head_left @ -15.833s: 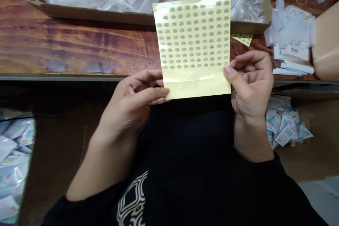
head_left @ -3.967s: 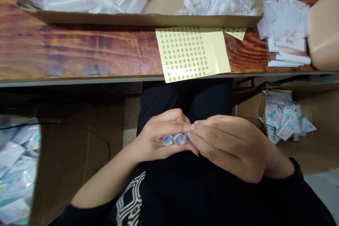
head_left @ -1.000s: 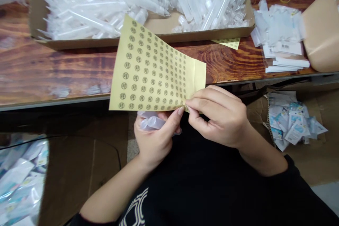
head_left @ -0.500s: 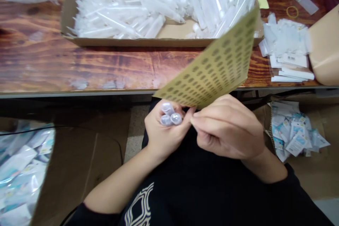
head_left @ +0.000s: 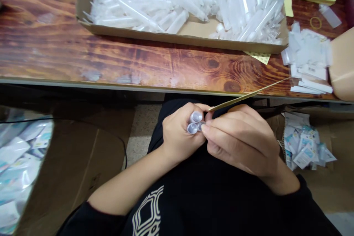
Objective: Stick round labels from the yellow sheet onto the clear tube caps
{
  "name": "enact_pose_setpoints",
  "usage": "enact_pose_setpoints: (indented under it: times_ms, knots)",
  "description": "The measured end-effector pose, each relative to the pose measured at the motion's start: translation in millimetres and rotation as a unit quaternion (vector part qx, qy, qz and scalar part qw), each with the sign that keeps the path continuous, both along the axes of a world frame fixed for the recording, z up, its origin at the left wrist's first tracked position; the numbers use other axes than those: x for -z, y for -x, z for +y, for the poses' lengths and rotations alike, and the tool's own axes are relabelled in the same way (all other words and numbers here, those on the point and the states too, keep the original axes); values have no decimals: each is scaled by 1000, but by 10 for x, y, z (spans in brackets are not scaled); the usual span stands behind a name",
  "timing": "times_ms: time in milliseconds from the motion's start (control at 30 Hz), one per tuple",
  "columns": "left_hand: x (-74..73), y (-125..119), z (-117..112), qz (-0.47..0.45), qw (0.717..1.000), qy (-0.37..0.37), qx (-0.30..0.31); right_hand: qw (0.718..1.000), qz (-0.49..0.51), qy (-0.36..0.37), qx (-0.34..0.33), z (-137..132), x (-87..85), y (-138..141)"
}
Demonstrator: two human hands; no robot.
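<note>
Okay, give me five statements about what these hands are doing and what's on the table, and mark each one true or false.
1. The left hand holds clear plastic tubes. True.
2. The yellow sheet by the hands lies flat on the table. False: that sheet sticks out from the hands and is seen edge-on.
3. The right hand has its fingertips at one of those tubes. True.
4. The cardboard box is filled with folded cloths. False: it holds many clear plastic pieces.
5. The pile of white cards and packets is left of the box. False: the pile is to its right.
</note>
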State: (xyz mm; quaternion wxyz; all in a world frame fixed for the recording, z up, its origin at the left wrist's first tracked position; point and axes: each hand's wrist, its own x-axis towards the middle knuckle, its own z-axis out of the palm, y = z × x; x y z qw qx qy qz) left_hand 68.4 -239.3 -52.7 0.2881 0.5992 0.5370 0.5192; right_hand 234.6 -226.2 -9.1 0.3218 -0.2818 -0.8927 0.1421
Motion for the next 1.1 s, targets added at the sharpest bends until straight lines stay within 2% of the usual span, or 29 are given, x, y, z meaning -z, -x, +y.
enact_pose_setpoints:
  times_ms: [167,367,567,833,967,1100]
  knots:
    - [11,6,-42,-6,1000,15,1,999,-46,-19,-16,-13,-31,36]
    - [46,29,-48,-23,999,32,17,998,-62,16,-21,-8,-25,40]
    - [39,32,-42,-5,1000,16,18,996,-83,13,-26,-12,-61,68]
    - [58,42,-25,-28,999,19,22,994,-89,-51,-32,2,-58,148]
    - [13,53,-41,-54,997,51,27,996,-57,-63,-22,3,6,146]
    - [-11,62,-60,-70,995,56,41,999,-18,-41,-26,2,61,144]
